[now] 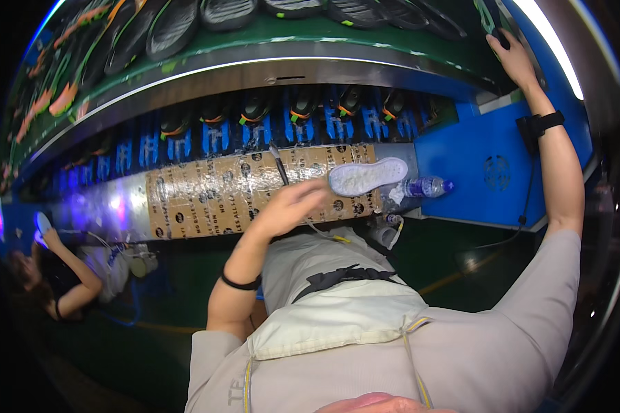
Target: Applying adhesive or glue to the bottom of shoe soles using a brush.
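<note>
**White sole on the taped ledge, one hand beside it, the other up at the belt**

In the head view I see my left hand (289, 206) over the cardboard-and-tape wrapped ledge (207, 196), fingers loosely curled and holding nothing that I can make out; it sits just beside the heel end of a white shoe sole (367, 176), and whether a fingertip touches it I cannot tell. The sole lies flat near the right end of that ledge, its long axis running along the ledge's length, the broader end pointing right and slightly up toward the far edge. A thin dark cable (280, 165) crosses the ledge just left of the sole. Off the ledge's right end a clear plastic bottle (426, 186) lies on its side, cap pointing right, with a scrap of white tissue at its base.

My right hand (513, 58) is stretched up to the top right, fingers spread flat against the edge of the green conveyor belt (289, 33), gripping nothing visible; a black band sits on that wrist. The belt carries a row of black soles (179, 24), some with orange and green trim, lying side by side. Below the belt a row of blue holders (255, 131) each keeps a dark shoe part. At the far left another person (62, 275) holds a white sole
</note>
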Tool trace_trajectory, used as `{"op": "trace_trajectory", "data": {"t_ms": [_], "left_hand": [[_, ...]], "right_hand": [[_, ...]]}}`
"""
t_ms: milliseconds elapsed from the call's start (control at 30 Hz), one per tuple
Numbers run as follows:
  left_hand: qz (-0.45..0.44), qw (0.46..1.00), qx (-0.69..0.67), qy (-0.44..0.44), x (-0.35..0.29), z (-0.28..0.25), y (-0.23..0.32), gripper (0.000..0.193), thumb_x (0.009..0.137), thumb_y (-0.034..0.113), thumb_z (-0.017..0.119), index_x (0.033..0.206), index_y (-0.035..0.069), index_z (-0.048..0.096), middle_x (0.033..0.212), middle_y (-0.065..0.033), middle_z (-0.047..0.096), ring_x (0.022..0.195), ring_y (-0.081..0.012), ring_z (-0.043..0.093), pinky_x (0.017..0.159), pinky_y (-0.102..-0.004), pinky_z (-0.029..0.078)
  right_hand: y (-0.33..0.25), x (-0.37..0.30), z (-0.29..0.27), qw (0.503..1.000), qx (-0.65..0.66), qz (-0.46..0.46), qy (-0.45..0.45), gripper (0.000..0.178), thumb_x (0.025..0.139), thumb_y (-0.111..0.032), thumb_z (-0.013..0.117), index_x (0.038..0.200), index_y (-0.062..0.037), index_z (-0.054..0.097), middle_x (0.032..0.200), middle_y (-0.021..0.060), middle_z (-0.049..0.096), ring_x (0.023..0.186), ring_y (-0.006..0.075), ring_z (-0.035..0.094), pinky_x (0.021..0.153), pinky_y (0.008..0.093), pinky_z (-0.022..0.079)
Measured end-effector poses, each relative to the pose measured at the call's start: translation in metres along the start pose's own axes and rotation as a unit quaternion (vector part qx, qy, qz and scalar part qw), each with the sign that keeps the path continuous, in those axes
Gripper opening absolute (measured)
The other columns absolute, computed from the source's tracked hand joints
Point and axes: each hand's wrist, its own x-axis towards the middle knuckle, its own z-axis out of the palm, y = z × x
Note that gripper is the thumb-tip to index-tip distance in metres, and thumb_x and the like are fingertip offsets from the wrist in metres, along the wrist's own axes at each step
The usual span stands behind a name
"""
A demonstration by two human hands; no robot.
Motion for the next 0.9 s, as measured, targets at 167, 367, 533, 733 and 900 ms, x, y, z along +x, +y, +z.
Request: {"op": "trace_trajectory", "data": {"t_ms": [167, 367, 533, 733, 900], "left_hand": [[-0.056, 0.981, -0.120, 0.145, -0.075, -0.053, -0.131, 0.048, 0.109, 0.030, 0.052, 0.145, -0.002, 0.052, 0.128, -0.0127, 0.069, 0.105, -0.0207, 0.069, 0.089, -0.0318, 0.056], [-0.085, 0.913, -0.251, 0.311, -0.153, -0.051, -0.229, 0.048, 0.108, 0.031, 0.053, 0.144, -0.001, 0.052, 0.124, -0.0153, 0.069, 0.100, -0.0228, 0.072, 0.081, -0.0326, 0.058], [-0.127, 0.868, -0.296, 0.378, -0.197, -0.021, -0.275, 0.050, 0.107, 0.034, 0.053, 0.143, 0.000, 0.052, 0.117, -0.0157, 0.071, 0.095, -0.0245, 0.073, 0.076, -0.0353, 0.059], [-0.160, 0.846, -0.314, 0.401, -0.217, -0.013, -0.274, 0.045, 0.108, 0.035, 0.053, 0.136, 0.000, 0.056, 0.114, -0.0160, 0.071, 0.093, -0.0243, 0.074, 0.074, -0.0346, 0.060], [-0.196, 0.845, -0.284, 0.408, -0.213, -0.034, -0.280, 0.045, 0.107, 0.037, 0.056, 0.135, 0.002, 0.059, 0.112, -0.0139, 0.072, 0.091, -0.0220, 0.073, 0.073, -0.0327, 0.059]], "right_hand": [[0.032, 0.048, 0.020, 0.992, -0.042, 0.009, -0.115, 0.084, 0.089, -0.063, 0.064, 0.140, 0.0043, 0.059, 0.130, 0.0289, 0.067, 0.127, 0.0399, 0.062, 0.108, 0.0398, 0.046], [0.051, 0.071, 0.056, 0.979, -0.186, 0.000, -0.086, 0.072, 0.096, -0.052, 0.062, 0.138, 0.0061, 0.059, 0.132, 0.0306, 0.064, 0.126, 0.0435, 0.060, 0.108, 0.0471, 0.046], [-0.027, 0.085, 0.055, 0.990, 0.053, 0.016, -0.128, 0.079, 0.094, -0.056, 0.064, 0.150, -0.0009, 0.051, 0.146, 0.0269, 0.057, 0.135, 0.0384, 0.056, 0.113, 0.0421, 0.041], [-0.090, 0.078, 0.068, 0.966, 0.071, -0.090, -0.230, 0.099, 0.087, -0.059, 0.071, 0.159, -0.0006, 0.035, 0.157, 0.0240, 0.047, 0.147, 0.0323, 0.044, 0.119, 0.0371, 0.034], [-0.062, 0.077, 0.082, 0.945, 0.299, -0.012, -0.135, 0.062, 0.109, -0.042, 0.046, 0.154, 0.0003, 0.044, 0.159, 0.0215, 0.045, 0.150, 0.0276, 0.040, 0.122, 0.0348, 0.029]]}}
